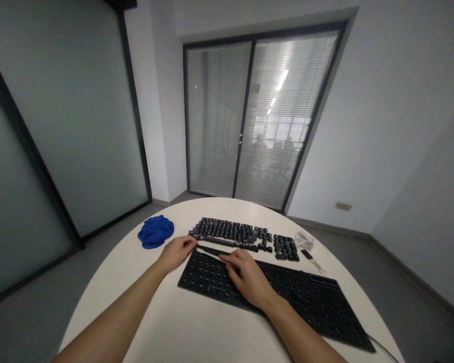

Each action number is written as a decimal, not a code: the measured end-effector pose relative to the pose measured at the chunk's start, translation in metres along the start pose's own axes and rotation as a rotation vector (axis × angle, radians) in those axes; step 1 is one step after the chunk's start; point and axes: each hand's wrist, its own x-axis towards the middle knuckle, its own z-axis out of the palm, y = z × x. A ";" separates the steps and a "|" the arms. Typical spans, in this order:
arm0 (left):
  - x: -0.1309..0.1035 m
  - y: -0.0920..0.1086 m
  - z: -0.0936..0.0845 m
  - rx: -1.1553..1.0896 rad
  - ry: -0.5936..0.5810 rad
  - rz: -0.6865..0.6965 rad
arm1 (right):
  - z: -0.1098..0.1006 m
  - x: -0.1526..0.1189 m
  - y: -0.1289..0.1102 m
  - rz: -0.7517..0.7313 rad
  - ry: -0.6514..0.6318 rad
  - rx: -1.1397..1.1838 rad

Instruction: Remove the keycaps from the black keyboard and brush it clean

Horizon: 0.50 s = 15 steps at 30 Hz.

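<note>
A black keyboard base (287,295) without its keycaps lies slanted on the round table. Over its upper left part is my right hand (245,275), fingers closed on a thin white stick (211,253) that points left toward the base's top left corner. My left hand (179,250) is at that corner, thumb and fingertips pinched together; whatever they hold, if anything, is too small to make out. Loose black keycaps (230,230) are laid out in rows just beyond the base.
A crumpled blue cloth (156,231) rests on the table (117,272) at the left. Right of the keycaps are a clear plastic bag (304,240) and a small tool with a black part (306,254). A cable (382,347) runs off the base's lower right corner.
</note>
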 end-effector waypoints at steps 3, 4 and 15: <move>0.000 0.000 0.000 0.002 0.001 0.001 | 0.000 0.001 -0.002 0.000 -0.007 -0.006; 0.001 0.000 0.001 0.003 0.002 -0.001 | -0.001 0.001 -0.002 0.018 0.001 -0.019; 0.001 0.000 0.000 0.004 0.005 -0.004 | -0.004 0.001 -0.008 0.075 0.016 -0.036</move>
